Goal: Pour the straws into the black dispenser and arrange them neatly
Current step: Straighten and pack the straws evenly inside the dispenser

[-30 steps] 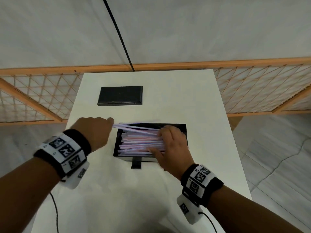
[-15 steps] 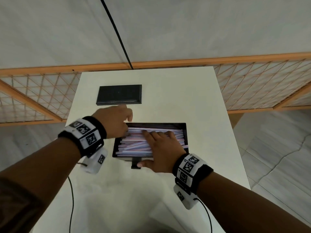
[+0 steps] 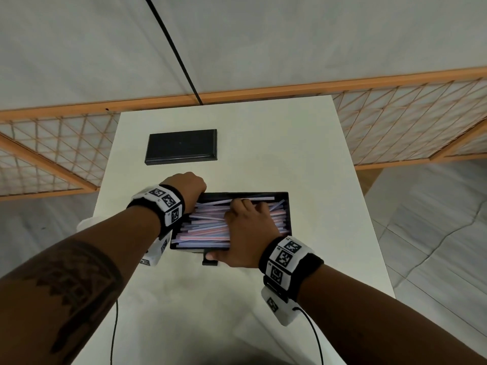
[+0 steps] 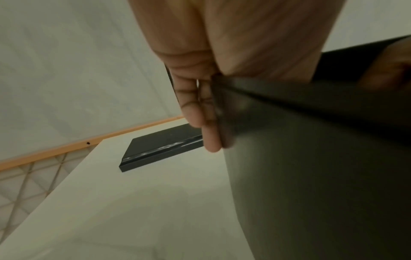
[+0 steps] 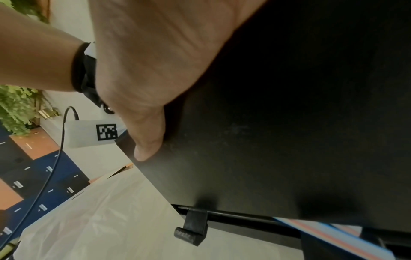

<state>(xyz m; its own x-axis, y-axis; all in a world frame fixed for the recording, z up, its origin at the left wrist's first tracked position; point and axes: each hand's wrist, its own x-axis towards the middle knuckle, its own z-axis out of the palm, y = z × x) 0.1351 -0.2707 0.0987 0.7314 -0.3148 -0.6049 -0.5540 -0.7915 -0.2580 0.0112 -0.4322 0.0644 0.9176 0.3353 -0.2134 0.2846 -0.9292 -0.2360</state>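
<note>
The open black dispenser [image 3: 288, 214] stands mid-table, filled with pale pink and blue straws [image 3: 203, 229] lying mostly lengthwise; a few at the back cross at an angle. My left hand [image 3: 188, 187] grips its back left corner, and its fingers [image 4: 193, 105] hang down the outer wall [image 4: 311, 167]. My right hand [image 3: 233, 230] lies on the straws with its fingertips near the back wall. Its thumb [image 5: 146, 140] presses the outside of the front wall [image 5: 289, 123]. Straw ends [image 5: 329, 234] show in the slot below.
The flat black lid [image 3: 181, 146] lies on the white table [image 3: 329, 180] behind the dispenser to the left, also in the left wrist view [image 4: 162, 149]. A small black tab [image 3: 209, 260] juts from the front wall. Crumpled pale plastic [image 5: 89, 219] covers the near tabletop. A wooden lattice screen [image 3: 408, 122] stands behind.
My left hand left the straw ends at the left rim and took hold of the back left corner. The right hand slid across the straws toward the back. The raised straws now lie lower.
</note>
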